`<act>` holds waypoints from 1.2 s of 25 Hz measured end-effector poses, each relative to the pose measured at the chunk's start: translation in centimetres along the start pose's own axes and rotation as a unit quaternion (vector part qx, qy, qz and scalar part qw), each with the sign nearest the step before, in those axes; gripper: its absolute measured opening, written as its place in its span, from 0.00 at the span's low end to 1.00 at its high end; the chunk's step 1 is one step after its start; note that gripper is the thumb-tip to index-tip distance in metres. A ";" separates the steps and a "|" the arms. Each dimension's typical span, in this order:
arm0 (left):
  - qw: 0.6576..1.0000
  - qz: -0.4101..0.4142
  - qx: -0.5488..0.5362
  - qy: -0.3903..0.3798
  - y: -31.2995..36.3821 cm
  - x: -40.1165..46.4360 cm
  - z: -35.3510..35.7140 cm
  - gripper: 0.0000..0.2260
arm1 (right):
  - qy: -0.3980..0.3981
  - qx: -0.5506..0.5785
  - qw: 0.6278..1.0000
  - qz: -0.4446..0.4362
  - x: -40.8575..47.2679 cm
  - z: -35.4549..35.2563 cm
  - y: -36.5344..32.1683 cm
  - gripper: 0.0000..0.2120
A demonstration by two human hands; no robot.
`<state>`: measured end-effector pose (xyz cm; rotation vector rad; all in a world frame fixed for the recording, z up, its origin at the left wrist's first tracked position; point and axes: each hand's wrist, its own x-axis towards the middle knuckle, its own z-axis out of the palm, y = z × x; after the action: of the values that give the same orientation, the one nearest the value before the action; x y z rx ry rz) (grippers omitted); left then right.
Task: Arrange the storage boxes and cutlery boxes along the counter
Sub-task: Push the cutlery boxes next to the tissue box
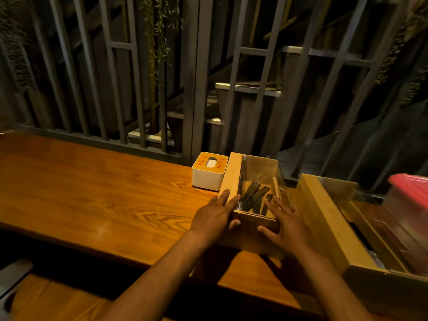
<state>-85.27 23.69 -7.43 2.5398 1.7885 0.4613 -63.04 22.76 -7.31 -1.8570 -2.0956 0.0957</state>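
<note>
Both hands, left (214, 216) and right (286, 222), clasped the near end of the wooden cutlery box (252, 193) on the surface (92, 193). It looked rigid, moderately heavy; its clear lid seemed slippery, so the wooden sides suited gripping.

1. Dim scene; warm light falls on the wooden counter (97, 181), background nearly black.
2. Red-lidded container (410, 193) at right edge is motion-blurred.
3. Wide-angle bending slants the railing bars (196, 77).
</note>
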 end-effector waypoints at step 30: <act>0.986 0.120 -0.082 0.085 19.3 -3.3 -0.2 0.23 | 0.083 0.045 0.991 0.094 -12.1 -12.6 15.1 0.33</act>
<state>-68.57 13.83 -4.78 2.6792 1.4211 0.8181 -43.88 10.96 -2.02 -1.9332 -1.7749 0.0755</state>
